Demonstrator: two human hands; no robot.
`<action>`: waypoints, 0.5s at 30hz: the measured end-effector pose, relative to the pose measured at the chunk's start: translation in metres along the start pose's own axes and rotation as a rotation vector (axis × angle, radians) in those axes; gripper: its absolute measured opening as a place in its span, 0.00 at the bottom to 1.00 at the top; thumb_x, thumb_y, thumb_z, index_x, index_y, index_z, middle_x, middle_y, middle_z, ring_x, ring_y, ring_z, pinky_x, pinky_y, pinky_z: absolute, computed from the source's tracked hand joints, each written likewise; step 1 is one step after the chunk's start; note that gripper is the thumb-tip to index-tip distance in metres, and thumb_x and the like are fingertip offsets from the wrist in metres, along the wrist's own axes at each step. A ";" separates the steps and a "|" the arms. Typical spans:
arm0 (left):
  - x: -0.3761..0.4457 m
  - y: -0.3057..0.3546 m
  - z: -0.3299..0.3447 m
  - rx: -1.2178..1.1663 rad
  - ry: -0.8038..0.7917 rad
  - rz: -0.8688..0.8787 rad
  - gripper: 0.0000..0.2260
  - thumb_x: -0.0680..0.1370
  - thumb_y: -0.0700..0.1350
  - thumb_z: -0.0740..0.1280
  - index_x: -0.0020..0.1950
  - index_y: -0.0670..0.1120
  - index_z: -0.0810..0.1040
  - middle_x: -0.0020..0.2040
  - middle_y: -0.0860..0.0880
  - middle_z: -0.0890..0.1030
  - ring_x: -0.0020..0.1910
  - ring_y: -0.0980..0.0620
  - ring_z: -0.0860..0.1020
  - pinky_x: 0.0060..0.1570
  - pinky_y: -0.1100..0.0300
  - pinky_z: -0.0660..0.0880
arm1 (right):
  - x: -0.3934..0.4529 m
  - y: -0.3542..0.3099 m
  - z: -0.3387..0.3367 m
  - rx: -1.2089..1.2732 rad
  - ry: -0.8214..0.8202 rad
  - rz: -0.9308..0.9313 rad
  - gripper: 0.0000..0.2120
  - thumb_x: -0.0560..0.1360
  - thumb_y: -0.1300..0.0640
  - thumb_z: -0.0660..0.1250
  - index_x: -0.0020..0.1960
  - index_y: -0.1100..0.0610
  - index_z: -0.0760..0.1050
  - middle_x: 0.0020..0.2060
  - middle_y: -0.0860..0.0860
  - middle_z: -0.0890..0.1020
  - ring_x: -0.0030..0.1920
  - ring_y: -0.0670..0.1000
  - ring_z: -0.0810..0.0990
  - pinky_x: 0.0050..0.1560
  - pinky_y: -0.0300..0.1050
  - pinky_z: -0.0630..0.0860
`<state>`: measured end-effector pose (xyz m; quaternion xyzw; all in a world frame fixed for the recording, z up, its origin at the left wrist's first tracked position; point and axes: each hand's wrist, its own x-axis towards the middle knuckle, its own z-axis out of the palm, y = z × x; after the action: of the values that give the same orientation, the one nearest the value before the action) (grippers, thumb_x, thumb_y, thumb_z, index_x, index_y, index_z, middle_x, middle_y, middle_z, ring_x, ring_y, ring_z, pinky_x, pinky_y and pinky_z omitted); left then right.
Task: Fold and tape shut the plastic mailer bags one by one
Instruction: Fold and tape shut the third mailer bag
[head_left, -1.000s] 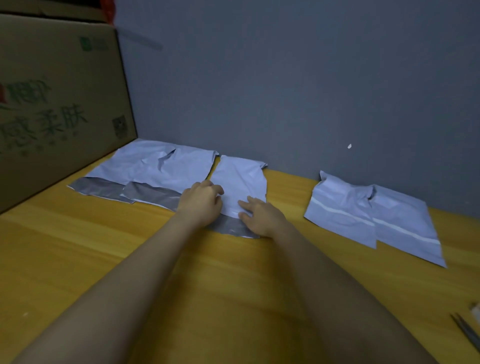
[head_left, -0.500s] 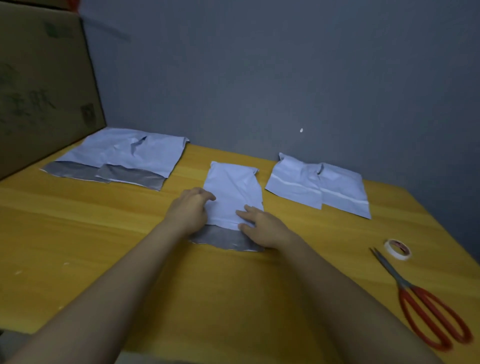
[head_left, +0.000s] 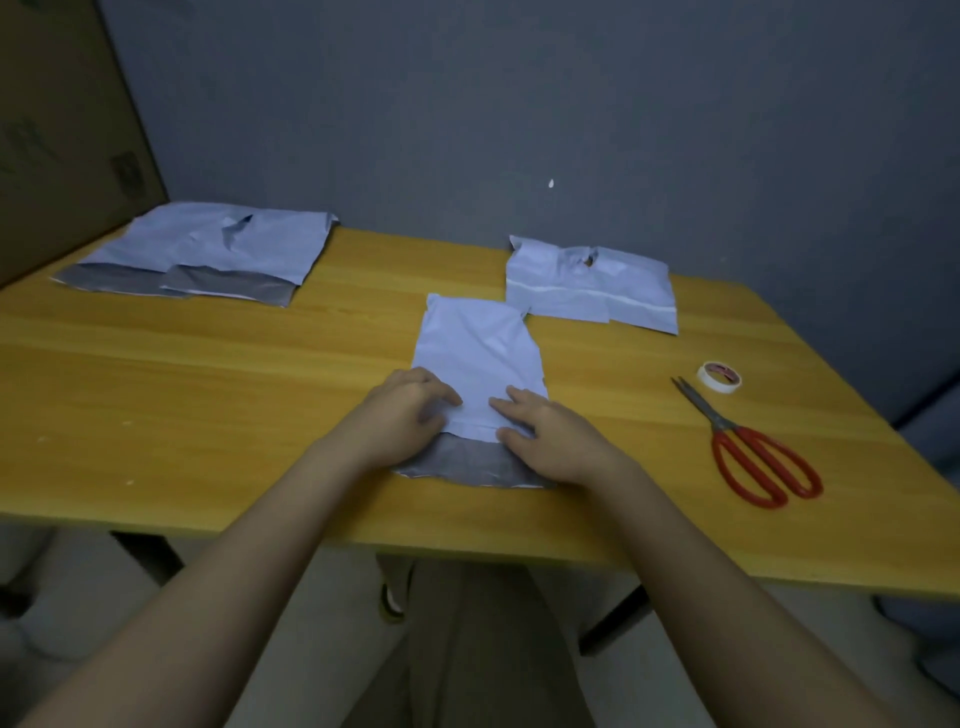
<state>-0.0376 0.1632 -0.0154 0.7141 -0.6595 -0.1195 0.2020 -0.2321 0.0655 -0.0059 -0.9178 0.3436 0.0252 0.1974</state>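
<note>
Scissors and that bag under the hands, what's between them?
Nothing: in the head view, only bare yellow table separates the red scissors from the mailer bag.

A pale lavender-white mailer bag (head_left: 478, 358) with a dull grey flap lies under the hands on a honey-yellow wood-grain table (head_left: 208, 405). Right of the right hand (head_left: 550, 441), scissors (head_left: 748, 447) show red handles beside a white tape roll (head_left: 719, 378).

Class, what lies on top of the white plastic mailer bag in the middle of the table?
Both hands, left and right, rest on the white plastic mailer bag, hiding its lower corners.
</note>
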 end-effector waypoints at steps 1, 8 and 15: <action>-0.005 0.003 0.002 0.000 -0.016 0.010 0.14 0.78 0.42 0.63 0.64 0.49 0.76 0.62 0.48 0.73 0.64 0.48 0.67 0.64 0.52 0.66 | -0.006 0.000 0.003 0.002 0.014 -0.005 0.24 0.82 0.48 0.54 0.77 0.48 0.55 0.78 0.48 0.51 0.77 0.49 0.50 0.75 0.52 0.51; -0.025 0.007 0.007 -0.038 0.037 0.095 0.11 0.77 0.41 0.65 0.59 0.47 0.79 0.55 0.48 0.77 0.58 0.49 0.73 0.59 0.55 0.70 | -0.032 -0.011 0.013 0.142 0.337 -0.135 0.18 0.78 0.54 0.65 0.68 0.54 0.73 0.69 0.50 0.72 0.69 0.48 0.68 0.68 0.41 0.64; -0.042 -0.005 0.008 -0.088 0.016 0.112 0.24 0.71 0.64 0.60 0.58 0.51 0.79 0.56 0.54 0.78 0.59 0.54 0.73 0.61 0.54 0.71 | -0.053 -0.011 0.026 0.106 0.304 -0.162 0.22 0.72 0.45 0.71 0.64 0.50 0.76 0.67 0.45 0.73 0.67 0.45 0.68 0.66 0.38 0.64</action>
<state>-0.0411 0.2041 -0.0282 0.6674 -0.6910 -0.1310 0.2448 -0.2636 0.1162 -0.0167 -0.9240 0.2951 -0.1483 0.1926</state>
